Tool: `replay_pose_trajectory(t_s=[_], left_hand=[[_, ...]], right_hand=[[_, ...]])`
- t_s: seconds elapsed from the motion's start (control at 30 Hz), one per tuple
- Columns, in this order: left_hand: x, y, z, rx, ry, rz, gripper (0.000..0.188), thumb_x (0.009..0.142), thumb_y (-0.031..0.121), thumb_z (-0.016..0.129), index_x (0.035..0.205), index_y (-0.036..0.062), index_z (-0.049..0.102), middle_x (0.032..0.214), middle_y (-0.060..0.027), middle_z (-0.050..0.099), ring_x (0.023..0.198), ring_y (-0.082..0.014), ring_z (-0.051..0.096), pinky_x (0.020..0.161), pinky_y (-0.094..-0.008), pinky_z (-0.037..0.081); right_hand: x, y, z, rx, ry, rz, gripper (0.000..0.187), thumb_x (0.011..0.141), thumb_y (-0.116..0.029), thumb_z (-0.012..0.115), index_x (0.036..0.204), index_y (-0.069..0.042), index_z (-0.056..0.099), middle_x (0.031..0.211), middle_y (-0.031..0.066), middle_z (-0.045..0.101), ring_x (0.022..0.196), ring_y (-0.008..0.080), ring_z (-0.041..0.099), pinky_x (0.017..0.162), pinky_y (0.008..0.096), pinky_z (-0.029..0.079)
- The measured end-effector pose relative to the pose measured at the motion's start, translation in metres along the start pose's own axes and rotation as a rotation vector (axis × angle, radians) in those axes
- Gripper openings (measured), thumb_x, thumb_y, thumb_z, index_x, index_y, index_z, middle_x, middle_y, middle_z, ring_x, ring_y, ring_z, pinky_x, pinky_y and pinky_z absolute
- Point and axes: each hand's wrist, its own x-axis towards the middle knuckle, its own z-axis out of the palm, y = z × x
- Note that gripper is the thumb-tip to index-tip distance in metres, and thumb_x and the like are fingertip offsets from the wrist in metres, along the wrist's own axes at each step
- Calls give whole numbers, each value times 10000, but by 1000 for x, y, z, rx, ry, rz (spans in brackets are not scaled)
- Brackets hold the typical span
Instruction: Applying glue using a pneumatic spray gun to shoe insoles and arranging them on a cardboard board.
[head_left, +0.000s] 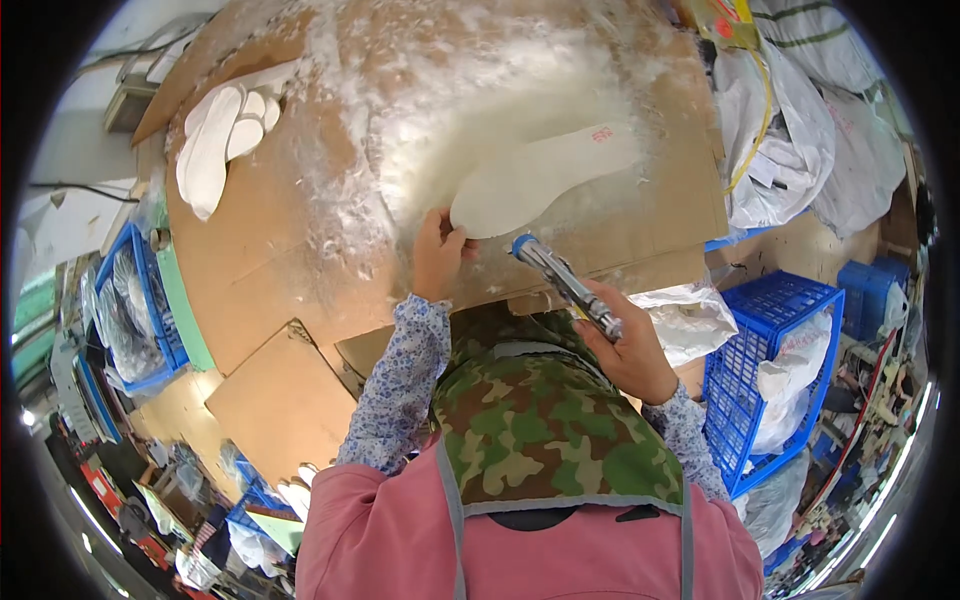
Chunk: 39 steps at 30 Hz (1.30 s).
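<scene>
My left hand (438,254) pinches the heel end of a white insole (540,185) between thumb and fingers. The insole lies at a slant over the cardboard-covered table (660,225), its wider end reaching far right with a small red mark. In my right hand (632,350) is a slim silver spray gun (568,282). Its round blue tip points up and left, close to the insole's near edge but apart from it. My right fingers wrap round its lower end. White, fluffy residue coats the cardboard beyond and around the insole.
Several white insoles (210,150) lie piled at the table's far left. A blue crate (770,375) with white bags stands at right, near large white sacks (770,140) and a yellow hose (768,110). Another blue crate (140,310) is at left, and a cardboard box (285,400) sits below the table edge.
</scene>
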Motion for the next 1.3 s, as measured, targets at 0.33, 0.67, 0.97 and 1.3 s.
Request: replay_pose_trajectory(t_s=[0.33, 0.67, 0.97, 1.3], left_hand=[[3, 2, 1, -121, 24, -29, 218, 834, -2, 470, 1049, -37, 473, 888, -118, 598, 631, -148, 595, 530, -256, 492], [3, 1, -1, -125, -2, -35, 211, 831, -4, 474, 1042, -18, 474, 861, -87, 570, 612, -136, 582, 516, -243, 484], [4, 1, -2, -69, -14, -24, 202, 843, 1, 478, 1045, -16, 476, 850, -80, 558, 619, -127, 578, 523, -235, 483], [3, -1, -3, -62, -20, -5, 190, 863, 23, 474, 1050, -13, 484, 853, -67, 562, 628, -117, 577, 547, -232, 487]], right_hand=[[18, -2, 4, -112, -46, 88, 315, 804, -55, 592, 1101, -12, 497, 925, 210, 597, 847, 389, 580, 712, 384, 464], [21, 14, -17, -127, 150, 56, 269, 848, -80, 566, 1089, 7, 483, 795, 196, 609, 729, 333, 609, 629, 359, 460], [24, 34, -40, -110, 341, 56, 333, 853, -98, 574, 1130, 52, 465, 800, 143, 619, 697, 252, 594, 639, 332, 461], [28, 50, -66, -172, 476, 87, 339, 856, -115, 585, 1133, 50, 481, 889, 163, 607, 824, 235, 596, 703, 329, 463]])
